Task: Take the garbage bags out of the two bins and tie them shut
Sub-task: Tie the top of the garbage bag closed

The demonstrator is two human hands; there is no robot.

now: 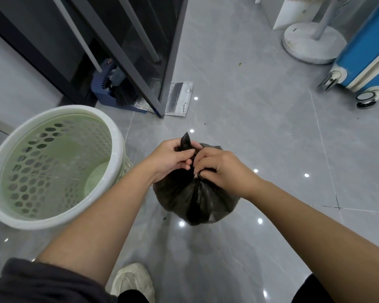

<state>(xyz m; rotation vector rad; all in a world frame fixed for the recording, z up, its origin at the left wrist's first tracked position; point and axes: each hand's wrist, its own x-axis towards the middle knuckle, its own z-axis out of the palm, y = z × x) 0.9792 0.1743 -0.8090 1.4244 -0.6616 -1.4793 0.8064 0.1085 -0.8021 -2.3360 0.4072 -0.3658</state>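
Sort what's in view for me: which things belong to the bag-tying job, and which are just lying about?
Job in hand: black garbage bag, held at its neck by the left hand and right hand; green bin, no bag inside.

Lying about: fan base; blue suitcase; silver pouch; dustpan; shoe.

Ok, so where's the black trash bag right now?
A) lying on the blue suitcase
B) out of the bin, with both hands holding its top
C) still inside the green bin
B: the black bag sits outside the green bin, and the left hand and right hand grip its gathered top.
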